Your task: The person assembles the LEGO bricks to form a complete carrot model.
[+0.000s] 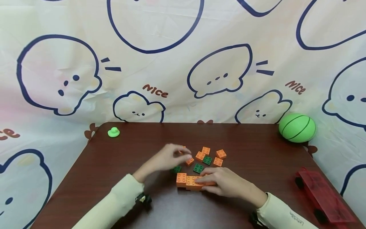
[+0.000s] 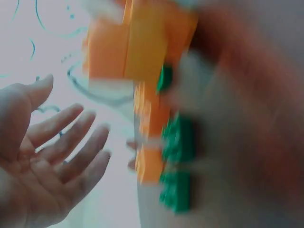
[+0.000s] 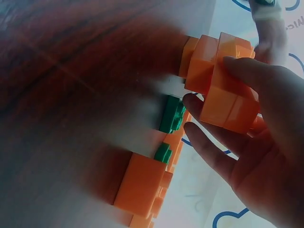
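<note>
In the head view, a row of joined orange toy bricks (image 1: 181,180) lies near the middle of the table. My right hand (image 1: 226,182) grips its right end, covering part of it. In the right wrist view, the thumb and fingers curl around an orange brick block (image 3: 228,104). My left hand (image 1: 170,156) hovers behind the row's left end, over loose bricks, one orange brick (image 1: 189,161) right by its fingertips. The left wrist view shows that hand (image 2: 52,166) with spread, loosely bent fingers and nothing in them. A green brick (image 1: 198,168) lies between the hands.
Several loose orange bricks (image 1: 221,154) and another green brick (image 1: 207,160) lie behind the right hand. A green duck (image 1: 113,132) stands at the table's back left, a green ball (image 1: 297,128) at the back right. A red translucent toy car (image 1: 326,197) is along the right edge.
</note>
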Demonstrator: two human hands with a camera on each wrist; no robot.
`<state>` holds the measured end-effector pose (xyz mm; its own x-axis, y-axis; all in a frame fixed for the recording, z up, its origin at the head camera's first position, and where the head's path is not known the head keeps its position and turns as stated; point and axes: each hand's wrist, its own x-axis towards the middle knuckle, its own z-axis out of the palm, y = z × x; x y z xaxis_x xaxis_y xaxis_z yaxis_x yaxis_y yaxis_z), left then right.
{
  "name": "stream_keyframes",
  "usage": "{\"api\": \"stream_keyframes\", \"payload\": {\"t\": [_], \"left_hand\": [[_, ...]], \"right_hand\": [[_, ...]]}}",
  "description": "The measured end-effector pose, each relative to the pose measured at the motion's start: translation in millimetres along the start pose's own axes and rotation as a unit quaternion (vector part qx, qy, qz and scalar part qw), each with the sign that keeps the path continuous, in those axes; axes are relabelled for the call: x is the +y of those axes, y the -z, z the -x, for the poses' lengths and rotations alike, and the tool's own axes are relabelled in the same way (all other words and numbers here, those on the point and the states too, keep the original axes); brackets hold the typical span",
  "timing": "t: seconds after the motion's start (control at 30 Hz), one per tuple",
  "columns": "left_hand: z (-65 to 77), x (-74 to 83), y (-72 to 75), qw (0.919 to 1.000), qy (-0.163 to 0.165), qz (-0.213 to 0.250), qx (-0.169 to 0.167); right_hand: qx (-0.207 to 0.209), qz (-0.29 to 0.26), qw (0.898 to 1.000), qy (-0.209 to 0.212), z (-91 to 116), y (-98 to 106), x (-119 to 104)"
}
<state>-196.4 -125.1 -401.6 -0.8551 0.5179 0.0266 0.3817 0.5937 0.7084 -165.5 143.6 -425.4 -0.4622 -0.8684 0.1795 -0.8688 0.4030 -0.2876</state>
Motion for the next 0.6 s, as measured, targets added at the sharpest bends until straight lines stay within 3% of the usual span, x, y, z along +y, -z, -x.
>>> {"api": "stream_keyframes", "payload": {"t": [0.1,0.23,0.33,0.6], "left_hand": [[-15.7,-9.9,12.2,0.9978,0.036,-0.046,0.032],[-33.2,-21.6,14.8,0.9913,0.082,-0.103,0.002],[-43.7,-26.8,12.0,0.9870,0.095,-0.129,-0.017],[-57.5,-33.5,4.2,0.9789,0.117,-0.166,-0.022]], "right_hand": [[-0.009,-0.007,1.000,-0.008,1,1,0],[-0.013,-0.011,1.000,-0.013,1,1,0],[-0.010,-0.011,1.000,-0.010,0,1,0],[-0.010,-0.020,1.000,-0.006,0,2,3]]}}
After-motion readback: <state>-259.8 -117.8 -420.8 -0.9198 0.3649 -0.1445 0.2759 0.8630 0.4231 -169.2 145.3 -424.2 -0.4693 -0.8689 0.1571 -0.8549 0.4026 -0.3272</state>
